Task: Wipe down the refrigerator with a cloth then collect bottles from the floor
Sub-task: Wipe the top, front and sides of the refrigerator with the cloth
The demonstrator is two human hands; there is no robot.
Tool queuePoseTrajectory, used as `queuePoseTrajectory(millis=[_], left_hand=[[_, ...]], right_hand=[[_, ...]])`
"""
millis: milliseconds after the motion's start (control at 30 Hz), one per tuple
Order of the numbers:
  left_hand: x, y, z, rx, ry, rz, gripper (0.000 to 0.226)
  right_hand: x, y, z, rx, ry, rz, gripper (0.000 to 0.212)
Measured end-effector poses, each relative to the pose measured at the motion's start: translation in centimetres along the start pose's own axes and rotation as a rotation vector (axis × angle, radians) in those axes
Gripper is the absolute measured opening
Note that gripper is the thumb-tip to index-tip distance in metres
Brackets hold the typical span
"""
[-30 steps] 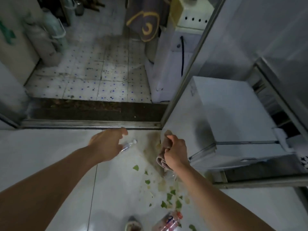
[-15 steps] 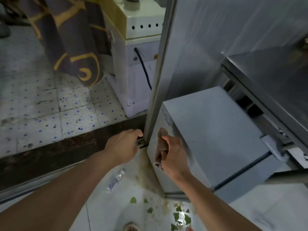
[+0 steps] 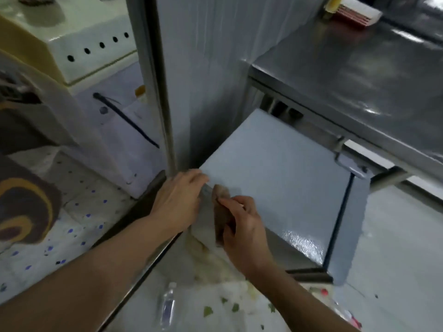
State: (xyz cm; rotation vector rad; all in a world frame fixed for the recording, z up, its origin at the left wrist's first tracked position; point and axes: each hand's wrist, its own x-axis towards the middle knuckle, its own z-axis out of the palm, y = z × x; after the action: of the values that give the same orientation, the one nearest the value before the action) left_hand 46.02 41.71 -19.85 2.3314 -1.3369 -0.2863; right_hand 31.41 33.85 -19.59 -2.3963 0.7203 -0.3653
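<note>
Littered white floor (image 3: 395, 248), steel bench (image 3: 359, 75) above. Now up at mini refrigerator (image 3: 275, 178): left hand (image 3: 178, 202), fingers relaxed, steadying its corner; right hand (image 3: 242, 226) fingers clamped on brown cloth (image 3: 221, 207) against its side. Wiping starting; plastic bottle (image 3: 167, 305) below, uncollected.

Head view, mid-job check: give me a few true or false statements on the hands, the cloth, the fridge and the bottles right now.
1. The right hand grips the brown cloth against the small refrigerator. True.
2. The left hand holds a bottle. False: it rests on the refrigerator's near top corner, beside the metal post.
3. A clear plastic bottle lies on the floor below the arms. True.
4. The refrigerator door is wide open. False: it appears closed.
5. Green scraps lie on the floor near the bottle. True.
6. The cloth lies on the floor. False: it is held up at the refrigerator's corner.
</note>
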Motion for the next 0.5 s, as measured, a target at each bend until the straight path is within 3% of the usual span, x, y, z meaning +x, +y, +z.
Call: queuePoseTrajectory(millis=[133, 300, 500], left_hand=[[0.5, -1.1, 1.1, 0.053, 0.006, 0.224, 0.050], [0.3, -1.2, 2.4, 0.096, -0.020, 0.371, 0.055], [0.3, 0.5, 5.1, 0.217, 0.031, 0.472, 0.060]], right_hand=[[-2.8, -0.3, 1.6, 0.007, 0.210, 0.124, 0.059], [-6.1, 0.5, 1.7, -0.056, 0.450, 0.298, 0.061], [-9.9, 3.3, 0.7, -0.164, 0.594, 0.367, 0.061]])
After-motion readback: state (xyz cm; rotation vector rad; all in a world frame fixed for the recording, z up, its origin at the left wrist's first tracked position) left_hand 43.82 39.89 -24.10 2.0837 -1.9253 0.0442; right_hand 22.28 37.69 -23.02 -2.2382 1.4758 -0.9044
